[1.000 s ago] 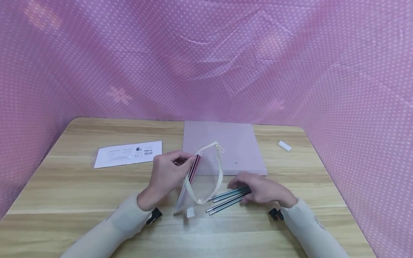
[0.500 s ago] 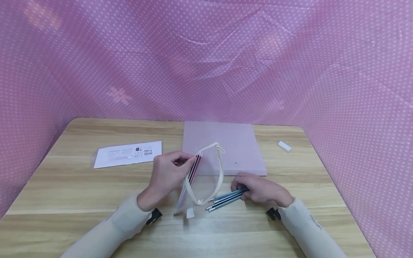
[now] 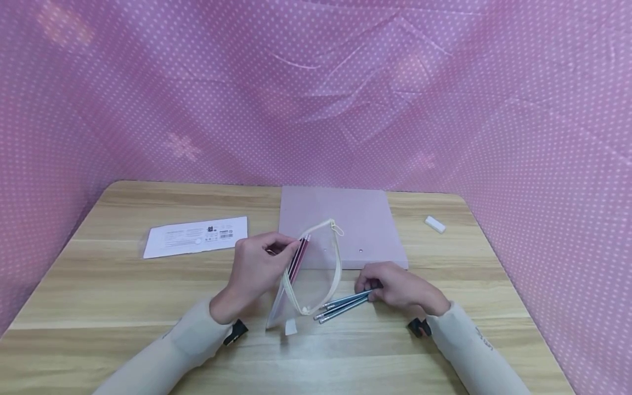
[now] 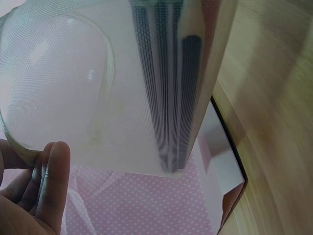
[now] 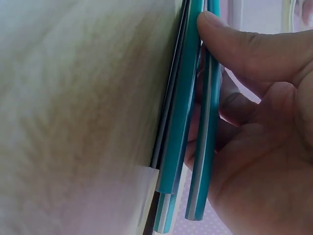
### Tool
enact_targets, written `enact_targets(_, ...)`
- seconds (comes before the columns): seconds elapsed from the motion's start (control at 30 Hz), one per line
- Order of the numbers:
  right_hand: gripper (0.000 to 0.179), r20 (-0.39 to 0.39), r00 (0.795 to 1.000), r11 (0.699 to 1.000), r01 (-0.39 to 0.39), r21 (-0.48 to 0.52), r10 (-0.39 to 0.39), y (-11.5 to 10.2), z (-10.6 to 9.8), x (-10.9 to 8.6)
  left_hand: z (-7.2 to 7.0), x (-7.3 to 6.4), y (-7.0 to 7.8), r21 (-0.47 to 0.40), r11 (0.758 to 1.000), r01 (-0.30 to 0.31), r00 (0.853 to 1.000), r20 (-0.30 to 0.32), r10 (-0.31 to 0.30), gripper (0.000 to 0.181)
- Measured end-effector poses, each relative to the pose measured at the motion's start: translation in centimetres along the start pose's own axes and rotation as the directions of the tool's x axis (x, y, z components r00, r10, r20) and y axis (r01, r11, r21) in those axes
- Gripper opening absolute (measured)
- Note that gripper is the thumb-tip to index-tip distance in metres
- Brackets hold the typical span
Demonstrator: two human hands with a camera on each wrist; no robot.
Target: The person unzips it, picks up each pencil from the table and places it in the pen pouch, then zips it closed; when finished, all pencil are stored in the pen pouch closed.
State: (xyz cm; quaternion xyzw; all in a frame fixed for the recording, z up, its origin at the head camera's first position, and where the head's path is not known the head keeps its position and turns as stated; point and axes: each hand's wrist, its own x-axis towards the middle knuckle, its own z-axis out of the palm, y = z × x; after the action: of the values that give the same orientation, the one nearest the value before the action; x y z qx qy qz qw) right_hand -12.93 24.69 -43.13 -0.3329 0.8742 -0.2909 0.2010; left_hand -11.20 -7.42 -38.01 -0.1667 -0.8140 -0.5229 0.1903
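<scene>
A translucent zip pouch with a cream zipper stands gaping at mid-table. My left hand pinches its rim on the left side. Dark red pencils lean inside the pouch against that side, and in the left wrist view pencils show dimly through the mesh. Just right of the pouch, my right hand holds several teal pencils, their eraser ends toward the pouch. In the right wrist view the thumb lies along these pencils, with the other fingers curled behind them.
Behind the pouch lies a pale pink notebook or folder. A white printed packet is at the left and a white eraser at the back right. Pink dotted cloth encloses the table's back and sides.
My right hand has drawn the teal pencils from a spread on the table into a tighter bunch, their ends shifting slightly away from me. The left hand and pouch have stayed nearly still.
</scene>
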Motion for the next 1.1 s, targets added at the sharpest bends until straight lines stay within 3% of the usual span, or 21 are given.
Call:
enact_targets(0.17,0.026,-0.035,0.999,1.0,-0.011,-0.024,0.01,0.0,0.0,0.1,0.0,0.0,0.0,-0.002,1.0,0.01,1.0,0.004,-0.01,0.008)
enact_targets(0.37,0.024,-0.137,0.99,1.0,0.014,-0.007,-0.015,-0.1,-0.8,-0.3,-0.1,0.1,0.0,-0.006,1.0,0.008,1.0,-0.003,-0.008,0.008)
enact_targets(0.63,0.021,-0.351,0.935,0.997,-0.067,-0.03,0.052,-0.1,-2.9,-1.5,-0.3,0.3,0.0,0.017,1.0,-0.009,1.0,-0.028,0.01,0.008)
enact_targets(0.97,0.015,-0.395,0.913,0.992,-0.062,0.108,0.1,-0.4,-3.7,-1.9,-0.3,0.2,0.0,0.006,1.0,0.003,1.0,-0.025,-0.003,0.006)
enact_targets(1.1,0.013,-0.399,0.908,0.965,-0.023,0.261,0.13,-1.2,-3.5,-1.8,-0.3,0.3,0.0,0.009,1.0,0.003,1.0,-0.026,-0.003,0.007)
